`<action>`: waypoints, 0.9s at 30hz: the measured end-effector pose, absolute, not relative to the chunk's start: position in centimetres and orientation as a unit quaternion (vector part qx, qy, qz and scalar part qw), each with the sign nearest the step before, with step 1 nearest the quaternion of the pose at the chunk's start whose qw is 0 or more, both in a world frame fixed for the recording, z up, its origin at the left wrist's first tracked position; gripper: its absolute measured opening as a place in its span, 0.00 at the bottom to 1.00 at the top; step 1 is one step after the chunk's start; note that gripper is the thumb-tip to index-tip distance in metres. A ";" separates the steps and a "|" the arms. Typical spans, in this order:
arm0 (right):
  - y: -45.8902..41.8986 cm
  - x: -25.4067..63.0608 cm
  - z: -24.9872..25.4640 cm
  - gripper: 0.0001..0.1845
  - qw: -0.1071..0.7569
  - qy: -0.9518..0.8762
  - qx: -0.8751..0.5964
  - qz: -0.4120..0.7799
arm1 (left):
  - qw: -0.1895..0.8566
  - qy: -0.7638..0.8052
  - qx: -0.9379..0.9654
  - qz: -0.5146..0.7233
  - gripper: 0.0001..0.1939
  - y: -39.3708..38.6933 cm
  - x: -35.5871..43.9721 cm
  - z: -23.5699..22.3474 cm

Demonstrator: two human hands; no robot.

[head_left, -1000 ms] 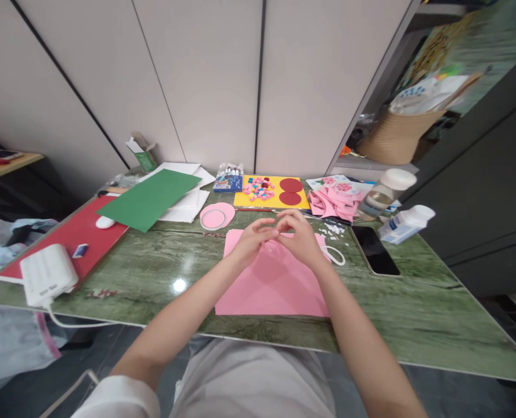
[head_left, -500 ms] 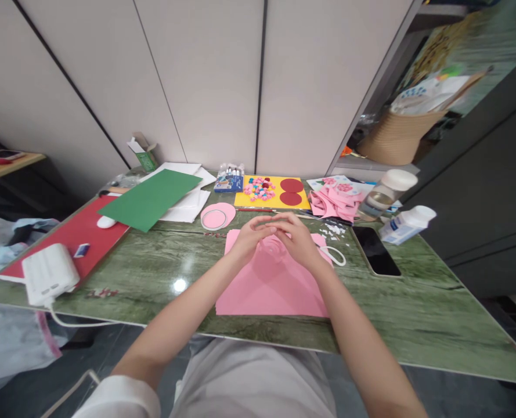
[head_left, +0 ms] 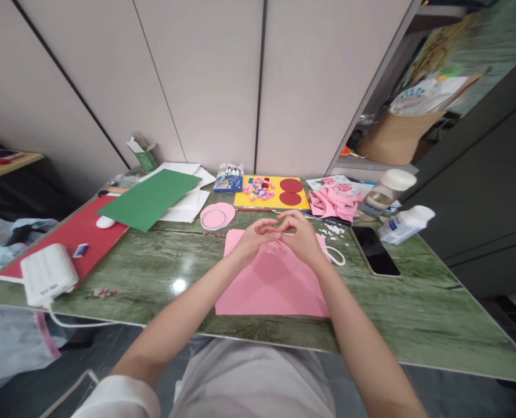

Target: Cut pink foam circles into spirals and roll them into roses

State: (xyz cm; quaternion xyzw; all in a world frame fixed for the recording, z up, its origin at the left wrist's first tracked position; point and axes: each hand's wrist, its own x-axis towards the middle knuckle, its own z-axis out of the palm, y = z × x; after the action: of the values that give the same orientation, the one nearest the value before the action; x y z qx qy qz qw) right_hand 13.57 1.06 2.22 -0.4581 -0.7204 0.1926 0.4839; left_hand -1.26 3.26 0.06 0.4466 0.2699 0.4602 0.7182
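Note:
Both my hands meet above a pink sheet of paper (head_left: 270, 290) at the middle of the table. My left hand (head_left: 258, 237) is closed, with bent fingers and the thumb reaching toward the other hand. Fingers curled, my right hand (head_left: 300, 235) touches it at the fingertips. A curled pink paper strip (head_left: 273, 248) shows just below the fingertips, mostly hidden and hard to tell from the sheet. Close to my right hand lie white-handled scissors (head_left: 335, 255), their blades hidden, and small white paper scraps (head_left: 334, 230).
A yellow sheet (head_left: 240, 200) at the back bears pompom-like pieces and two dark red circles. Pink circles (head_left: 227, 213), a green sheet (head_left: 153, 197) and a white power bank (head_left: 51, 273) lie leftward. A phone (head_left: 374, 249), white bottle (head_left: 408, 223) and pink scraps (head_left: 334, 203) lie rightward.
My fingers have bent more and drawn upward slightly, with a gap now between the two hands. Less of the curled pink paper strip shows under them.

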 end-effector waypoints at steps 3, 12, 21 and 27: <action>1.1 13.6 2.3 0.06 0.480 -0.723 -0.452 0.205 | 0.716 0.262 0.461 0.454 0.20 3.2 -1.2 0.1; 1.1 13.6 2.1 0.08 0.473 -0.727 -0.450 0.213 | 0.720 0.248 0.473 0.442 0.20 2.8 -1.3 0.6; 0.7 13.6 2.5 0.02 0.460 -0.743 -0.444 0.199 | 0.749 0.260 0.421 0.441 0.18 3.4 -1.5 0.0; 0.6 13.7 2.6 0.04 0.444 -0.762 -0.441 0.168 | 0.762 0.266 0.391 0.443 0.15 3.6 -1.6 0.1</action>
State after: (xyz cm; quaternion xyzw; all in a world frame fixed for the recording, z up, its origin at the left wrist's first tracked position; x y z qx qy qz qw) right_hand 13.74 0.65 2.57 -0.4410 -0.7617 0.1678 0.4441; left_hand -1.55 3.65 0.15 0.3913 0.2655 0.4432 0.7615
